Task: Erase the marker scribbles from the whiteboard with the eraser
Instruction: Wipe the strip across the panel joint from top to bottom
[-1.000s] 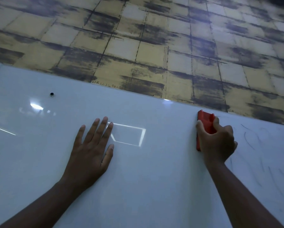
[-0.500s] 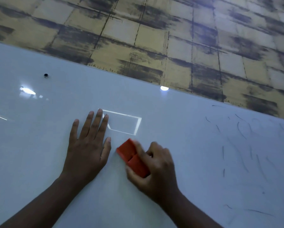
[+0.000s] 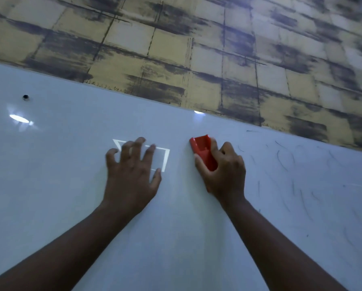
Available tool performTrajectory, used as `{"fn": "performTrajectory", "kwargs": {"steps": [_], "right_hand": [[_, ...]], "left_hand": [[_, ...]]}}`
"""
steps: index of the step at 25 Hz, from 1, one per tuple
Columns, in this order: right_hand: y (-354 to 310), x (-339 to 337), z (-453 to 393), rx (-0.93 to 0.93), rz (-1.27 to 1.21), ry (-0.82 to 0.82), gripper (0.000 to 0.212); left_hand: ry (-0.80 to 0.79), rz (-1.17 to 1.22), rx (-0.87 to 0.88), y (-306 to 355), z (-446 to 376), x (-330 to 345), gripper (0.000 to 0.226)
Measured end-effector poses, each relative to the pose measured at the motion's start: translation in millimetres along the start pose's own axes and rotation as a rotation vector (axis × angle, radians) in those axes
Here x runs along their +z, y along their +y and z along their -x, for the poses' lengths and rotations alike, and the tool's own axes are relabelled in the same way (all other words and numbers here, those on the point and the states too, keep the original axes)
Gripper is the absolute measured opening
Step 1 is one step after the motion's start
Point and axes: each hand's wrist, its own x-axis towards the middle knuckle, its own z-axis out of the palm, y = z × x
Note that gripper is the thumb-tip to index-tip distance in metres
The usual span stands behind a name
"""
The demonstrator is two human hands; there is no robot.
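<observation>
A glossy whiteboard [image 3: 71,185] fills the lower part of the head view. My right hand [image 3: 224,173] grips a red eraser [image 3: 203,152] and holds it against the board near the middle. Thin dark marker scribbles [image 3: 291,164] cover the board to the right of that hand. My left hand [image 3: 131,173] rests on the board just left of the eraser, its fingers spread and bent, with the fingertips touching the surface. It holds nothing.
Beyond the board's upper edge lies a yellow and dark tiled surface [image 3: 197,49]. A small dark hole [image 3: 25,97] sits near the board's upper left. Light reflections [image 3: 18,118] show on the board, with a bright rectangle under my left fingers.
My right hand swept the eraser from the right down to beside my left hand, then up and right again. My left hand's flat fingers have bent up onto their tips.
</observation>
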Motion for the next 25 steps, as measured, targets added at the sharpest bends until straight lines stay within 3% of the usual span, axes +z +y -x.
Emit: {"fn": "performTrajectory", "kwargs": {"steps": [4, 9, 16, 20, 25], "right_hand": [[46, -2, -29, 0.170, 0.049, 0.041, 0.071], [115, -22, -42, 0.437, 0.105, 0.108, 0.066], [154, -37, -31, 0.628, 0.116, 0.160, 0.061], [133, -31, -23, 0.561, 0.029, 0.149, 0.064], [71, -14, 8, 0.149, -0.021, 0.020, 0.072]], "left_hand": [[-0.035, -0.017, 0.155, 57, -30, 11, 0.062], [-0.117, 0.015, 0.216, 96, -58, 27, 0.071], [0.054, 0.101, 0.174, 116, -7, 56, 0.067], [0.089, 0.070, 0.145, 124, 2, 58, 0.065], [0.072, 0.065, 0.137, 122, 2, 59, 0.066]]}}
